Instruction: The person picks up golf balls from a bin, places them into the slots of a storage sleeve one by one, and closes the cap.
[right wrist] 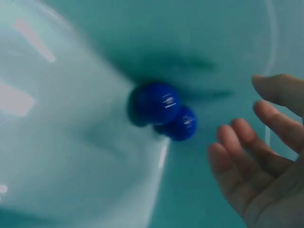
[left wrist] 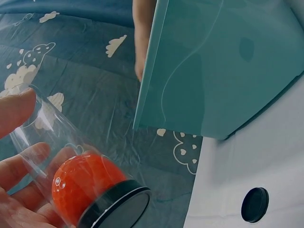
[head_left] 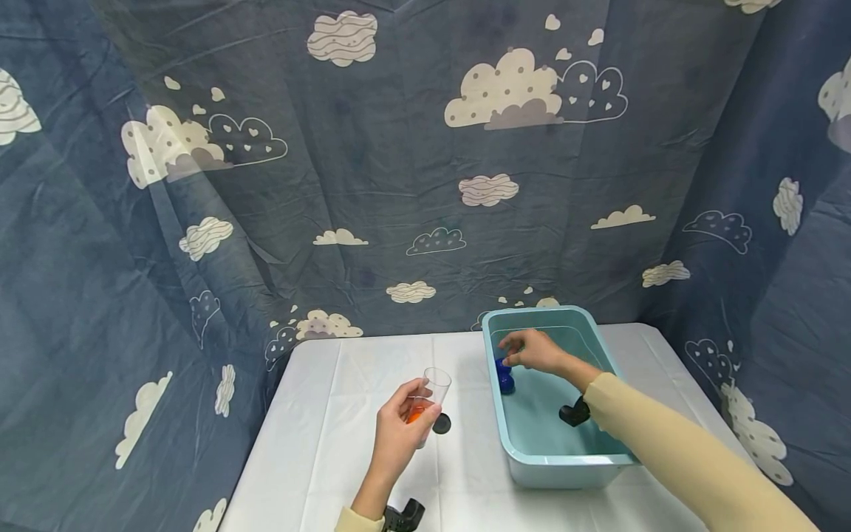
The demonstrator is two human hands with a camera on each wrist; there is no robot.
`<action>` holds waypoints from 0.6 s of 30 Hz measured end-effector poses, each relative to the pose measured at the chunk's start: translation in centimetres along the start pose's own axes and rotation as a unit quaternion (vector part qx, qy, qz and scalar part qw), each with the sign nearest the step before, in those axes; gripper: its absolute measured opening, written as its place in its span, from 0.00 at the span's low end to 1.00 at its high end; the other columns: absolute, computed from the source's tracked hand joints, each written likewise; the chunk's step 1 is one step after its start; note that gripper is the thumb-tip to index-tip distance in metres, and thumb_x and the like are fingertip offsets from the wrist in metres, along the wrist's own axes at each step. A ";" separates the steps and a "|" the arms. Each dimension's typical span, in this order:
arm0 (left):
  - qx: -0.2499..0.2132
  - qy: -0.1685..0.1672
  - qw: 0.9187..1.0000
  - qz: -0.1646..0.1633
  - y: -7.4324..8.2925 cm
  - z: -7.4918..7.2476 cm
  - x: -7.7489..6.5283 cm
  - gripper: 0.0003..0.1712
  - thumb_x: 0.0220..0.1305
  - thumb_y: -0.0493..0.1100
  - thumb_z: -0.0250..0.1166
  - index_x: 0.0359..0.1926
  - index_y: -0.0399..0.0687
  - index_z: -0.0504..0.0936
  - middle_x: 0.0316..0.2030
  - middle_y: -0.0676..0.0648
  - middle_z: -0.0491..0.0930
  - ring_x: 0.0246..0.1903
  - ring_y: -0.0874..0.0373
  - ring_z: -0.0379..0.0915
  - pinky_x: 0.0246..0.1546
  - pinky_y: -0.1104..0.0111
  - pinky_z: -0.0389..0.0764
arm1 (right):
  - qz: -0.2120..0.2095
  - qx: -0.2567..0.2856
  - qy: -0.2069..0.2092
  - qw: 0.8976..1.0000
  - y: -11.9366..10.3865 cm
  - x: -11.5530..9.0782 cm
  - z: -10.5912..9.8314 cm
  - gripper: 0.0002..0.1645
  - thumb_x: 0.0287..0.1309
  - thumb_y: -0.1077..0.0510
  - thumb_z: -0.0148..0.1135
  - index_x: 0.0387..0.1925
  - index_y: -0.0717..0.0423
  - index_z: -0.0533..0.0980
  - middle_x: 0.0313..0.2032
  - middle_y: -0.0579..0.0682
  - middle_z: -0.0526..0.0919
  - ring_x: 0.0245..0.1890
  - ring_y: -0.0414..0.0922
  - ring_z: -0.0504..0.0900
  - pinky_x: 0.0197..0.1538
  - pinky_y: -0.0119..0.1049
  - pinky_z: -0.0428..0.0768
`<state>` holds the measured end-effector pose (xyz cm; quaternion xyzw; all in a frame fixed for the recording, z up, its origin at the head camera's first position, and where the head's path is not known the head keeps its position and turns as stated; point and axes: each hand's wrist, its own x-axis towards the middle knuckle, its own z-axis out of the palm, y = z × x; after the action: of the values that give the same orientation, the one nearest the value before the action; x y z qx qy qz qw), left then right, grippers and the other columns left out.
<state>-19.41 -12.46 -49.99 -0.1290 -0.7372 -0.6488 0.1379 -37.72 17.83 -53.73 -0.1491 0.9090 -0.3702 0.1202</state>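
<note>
My left hand grips a clear plastic tube, tilted, with its upper end open. An orange dimpled ball sits at the tube's lower end, against the black cap that closes it. My right hand reaches down into the light-blue tub, fingers loosely bent with nothing between them. Two blue balls, a nearer one and another, lie side by side at the tub's left wall; in the right wrist view the fingertips are just to their right, apart from them.
The light-blue tub stands on the right part of a white-covered table. A loose black lid lies on the cloth between the tube and the tub. Dark cloud-print curtains hang behind and on both sides.
</note>
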 end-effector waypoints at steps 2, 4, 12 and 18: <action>-0.002 0.000 1.000 0.000 0.0 0.0 0.0 0.23 0.59 0.33 0.74 0.55 0.38 0.80 0.43 0.42 0.83 0.41 0.43 0.83 0.47 0.53 0.82 | 0.011 -0.002 -0.026 1.000 0.6 0.3 0.4 0.25 0.55 0.60 0.74 0.55 0.61 0.80 0.34 0.49 0.85 0.32 0.43 0.82 0.33 0.39 0.81; -0.001 -0.001 1.000 -0.002 -0.1 -0.1 0.1 0.24 0.59 0.33 0.73 0.56 0.36 0.80 0.43 0.42 0.83 0.41 0.43 0.83 0.47 0.53 0.82 | 0.022 -0.006 -0.048 0.999 1.1 0.5 0.9 0.26 0.54 0.61 0.75 0.55 0.60 0.80 0.33 0.48 0.86 0.31 0.43 0.82 0.33 0.41 0.82; 0.004 0.004 1.000 -0.010 -0.5 -0.3 0.0 0.23 0.59 0.33 0.74 0.56 0.38 0.80 0.42 0.45 0.84 0.41 0.44 0.83 0.47 0.60 0.83 | 0.040 -0.023 -0.098 0.994 2.8 0.8 2.2 0.24 0.53 0.63 0.74 0.54 0.59 0.81 0.34 0.48 0.85 0.34 0.44 0.82 0.39 0.52 0.84; 0.004 0.007 1.000 -0.009 -0.7 -0.6 0.1 0.23 0.59 0.33 0.73 0.56 0.41 0.81 0.43 0.44 0.84 0.41 0.43 0.83 0.48 0.56 0.82 | 0.030 -0.053 -0.121 0.991 3.2 1.4 2.8 0.24 0.53 0.65 0.74 0.54 0.57 0.81 0.37 0.50 0.84 0.35 0.44 0.81 0.37 0.43 0.83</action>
<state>-19.72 -13.10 -50.49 -0.1168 -0.7400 -0.6479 0.1377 -38.72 17.73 -58.06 -0.1717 0.9101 -0.2971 0.2323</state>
